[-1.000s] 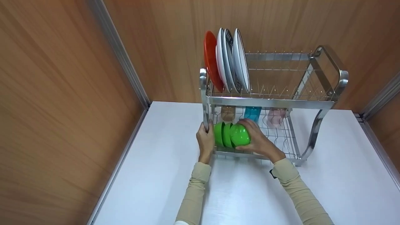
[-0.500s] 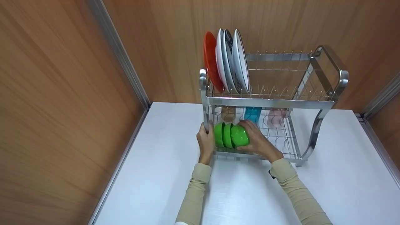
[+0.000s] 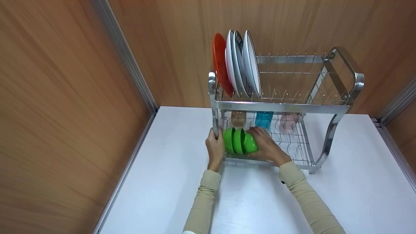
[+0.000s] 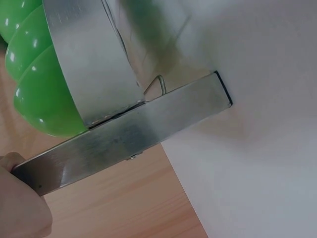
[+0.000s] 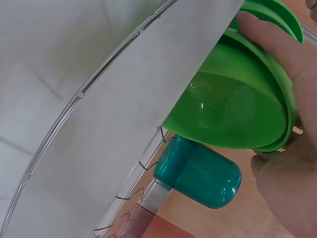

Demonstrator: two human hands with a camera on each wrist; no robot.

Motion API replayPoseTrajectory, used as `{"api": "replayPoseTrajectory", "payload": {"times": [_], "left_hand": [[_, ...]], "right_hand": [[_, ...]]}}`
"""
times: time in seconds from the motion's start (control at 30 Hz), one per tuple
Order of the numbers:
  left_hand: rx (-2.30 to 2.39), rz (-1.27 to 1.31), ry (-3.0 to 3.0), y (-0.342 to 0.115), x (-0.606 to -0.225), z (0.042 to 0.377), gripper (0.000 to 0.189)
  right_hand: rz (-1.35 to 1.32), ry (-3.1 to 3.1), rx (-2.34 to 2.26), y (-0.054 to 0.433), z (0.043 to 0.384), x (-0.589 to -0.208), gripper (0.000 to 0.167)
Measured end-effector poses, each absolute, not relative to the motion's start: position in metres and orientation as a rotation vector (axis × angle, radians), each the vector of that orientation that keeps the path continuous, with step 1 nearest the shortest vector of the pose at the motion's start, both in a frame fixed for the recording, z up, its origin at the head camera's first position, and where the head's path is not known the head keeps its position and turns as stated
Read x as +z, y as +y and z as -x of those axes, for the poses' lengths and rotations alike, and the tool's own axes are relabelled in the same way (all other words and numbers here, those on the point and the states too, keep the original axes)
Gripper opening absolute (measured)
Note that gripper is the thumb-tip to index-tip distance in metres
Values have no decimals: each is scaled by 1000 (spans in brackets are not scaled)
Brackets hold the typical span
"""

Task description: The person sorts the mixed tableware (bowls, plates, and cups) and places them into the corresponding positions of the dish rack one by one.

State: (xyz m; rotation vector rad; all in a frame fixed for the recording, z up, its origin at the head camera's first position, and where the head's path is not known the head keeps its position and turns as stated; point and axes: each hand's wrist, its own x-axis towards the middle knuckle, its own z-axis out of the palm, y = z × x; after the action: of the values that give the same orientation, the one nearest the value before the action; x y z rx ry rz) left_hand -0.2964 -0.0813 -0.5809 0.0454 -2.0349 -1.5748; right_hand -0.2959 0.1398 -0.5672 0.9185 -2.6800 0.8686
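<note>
Three green bowls stand on edge in a row on the lower tier of a metal dish rack (image 3: 279, 107). My right hand (image 3: 268, 146) holds the rightmost bowl (image 3: 251, 143), thumb and fingers spread around its rim. That bowl leans against the middle bowl (image 3: 239, 141); the leftmost bowl (image 3: 228, 140) sits beside the rack's left upright. My left hand (image 3: 214, 148) grips that upright, the metal bar (image 4: 114, 131) in the left wrist view. Seen from the right wrist, the held bowl's hollow side (image 5: 233, 109) faces the camera.
A red plate (image 3: 221, 65) and several white plates (image 3: 251, 65) stand upright in the top tier's left end. Behind the bowls are brown (image 3: 238, 119), blue (image 3: 264, 119) and pink (image 3: 289, 121) cups. Wooden panels (image 3: 65, 113) enclose the white table (image 3: 162, 182).
My right hand has shifted slightly left with the rightmost bowl, which now turns more side-on and sits closer to the middle bowl. My left hand stays on the upright.
</note>
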Motion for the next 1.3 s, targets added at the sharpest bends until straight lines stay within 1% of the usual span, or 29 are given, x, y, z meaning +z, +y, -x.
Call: {"api": "replayPoseTrajectory", "payload": {"times": [0.3,0.57,0.87,1.07,1.13,1.3], "left_hand": [[-1590,-54,-2045,-81,-580,294,32],[-1615,-56,-2070,-81,-578,292,34],[-1626,-54,-2061,-81,-581,293,35],[-1625,-54,-2062,-80,-582,292,35],[-1625,-48,-2059,-80,-582,293,34],[-1623,-39,-2049,-82,-582,293,34]], "right_hand": [[-994,-2630,766,135,299,-571,91],[-906,-2761,694,130,298,-566,89],[-997,-2652,405,124,299,-564,97],[-979,-2727,441,120,295,-560,95],[-952,-2773,458,119,294,-559,99],[-906,-2805,465,118,295,-559,113]]}}
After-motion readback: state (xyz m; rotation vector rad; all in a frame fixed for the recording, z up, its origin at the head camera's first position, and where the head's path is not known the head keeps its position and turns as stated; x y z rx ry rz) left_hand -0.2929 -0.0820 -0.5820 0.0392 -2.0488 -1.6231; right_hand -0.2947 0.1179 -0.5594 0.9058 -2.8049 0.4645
